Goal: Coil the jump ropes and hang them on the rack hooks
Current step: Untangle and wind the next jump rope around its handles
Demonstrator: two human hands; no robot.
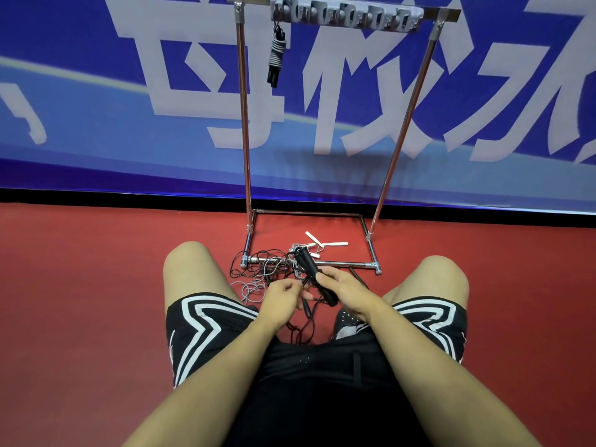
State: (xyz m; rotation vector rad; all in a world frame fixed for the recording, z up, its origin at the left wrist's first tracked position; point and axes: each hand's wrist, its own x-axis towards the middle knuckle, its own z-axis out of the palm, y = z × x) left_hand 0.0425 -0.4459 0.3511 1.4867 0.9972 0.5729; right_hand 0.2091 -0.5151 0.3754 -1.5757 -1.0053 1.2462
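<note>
A person sits on the red floor [80, 285] with knees apart, in black shorts [206, 324] with white stripes. Between the knees, the right hand [346, 293] grips a pair of black handles [311, 272], fingers curled round their lower part, the upper ends pointing away toward the rack. The left hand [283, 300] is just beside it, its fingers curled and pinching a thin black cord [301, 332] that runs down in loops toward the shorts.

Just beyond the hands, a tangle of ropes [261, 272], black and grey cords mixed together, lies on the floor over and around the near bar of the rack's base. A few white handles [325, 243] lie in the pile inside the base frame, a little farther off.

The metal rack [245, 130] stands on the floor close to the far wall, two posts rising to a top bar. A grey strip of hooks [346, 14] runs along that bar. One coiled rope [277, 53], grey cord with black handles hanging down, hangs from the hook at the left end of the strip.

Behind the rack is a blue banner [96, 108] with large pale characters.
</note>
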